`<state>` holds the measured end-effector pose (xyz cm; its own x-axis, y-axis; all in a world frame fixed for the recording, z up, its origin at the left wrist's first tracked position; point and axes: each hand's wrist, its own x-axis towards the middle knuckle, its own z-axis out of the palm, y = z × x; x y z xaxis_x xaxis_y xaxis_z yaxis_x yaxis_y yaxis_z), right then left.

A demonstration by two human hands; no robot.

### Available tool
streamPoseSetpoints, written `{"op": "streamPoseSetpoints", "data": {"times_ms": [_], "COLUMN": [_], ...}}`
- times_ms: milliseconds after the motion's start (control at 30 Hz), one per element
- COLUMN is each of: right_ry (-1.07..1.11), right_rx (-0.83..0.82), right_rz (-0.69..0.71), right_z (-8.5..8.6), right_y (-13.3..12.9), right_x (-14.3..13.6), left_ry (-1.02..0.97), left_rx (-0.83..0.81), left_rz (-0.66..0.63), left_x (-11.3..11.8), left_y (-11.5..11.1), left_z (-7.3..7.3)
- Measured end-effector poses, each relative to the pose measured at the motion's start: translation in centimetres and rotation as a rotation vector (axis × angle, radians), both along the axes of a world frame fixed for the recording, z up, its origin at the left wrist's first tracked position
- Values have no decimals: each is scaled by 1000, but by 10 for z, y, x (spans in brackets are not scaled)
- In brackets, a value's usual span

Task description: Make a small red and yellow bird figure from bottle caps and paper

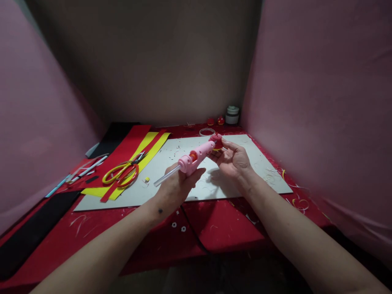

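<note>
My left hand [176, 185] is wrapped round a pink hot glue gun [197, 156] with a clear glue stick [167, 176] poking out of its back end. The nozzle points at a small round red paper figure [217, 140] with yellow at its underside; whether the tip touches it I cannot tell. Fingers of my right hand [232, 159] hold that figure up above the white board [196, 194]. A thin black cord [192, 228] runs down below the glue gun over the table's front edge.
Scissors [122, 172] with yellow and red handles lie on red [122, 151] and yellow corrugated paper [101, 192] at left. Two small red figures [220, 120] and a lidded jar [232, 115] stand at the back. White paper pieces [183, 229] lie in front; paper scraps [300, 204] litter the right.
</note>
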<state>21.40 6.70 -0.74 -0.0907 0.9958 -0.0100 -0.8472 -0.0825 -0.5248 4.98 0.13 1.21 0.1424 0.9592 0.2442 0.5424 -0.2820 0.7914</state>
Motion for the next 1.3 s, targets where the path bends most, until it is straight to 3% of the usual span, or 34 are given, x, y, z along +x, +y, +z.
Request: {"op": "streamPoseSetpoints", "data": {"times_ms": [467,1300], "right_ry": [-15,-7], "right_rx": [19,9], "right_rz": [2,8], "right_z": [-2,-1], "right_y": [2,1], "right_x": [1,1], "left_ry": [22,30], "left_rx": [104,55], "left_rz": [-16,-1], "left_x": [0,-1], "left_y": [-1,-1], "left_z": [1,-1]}}
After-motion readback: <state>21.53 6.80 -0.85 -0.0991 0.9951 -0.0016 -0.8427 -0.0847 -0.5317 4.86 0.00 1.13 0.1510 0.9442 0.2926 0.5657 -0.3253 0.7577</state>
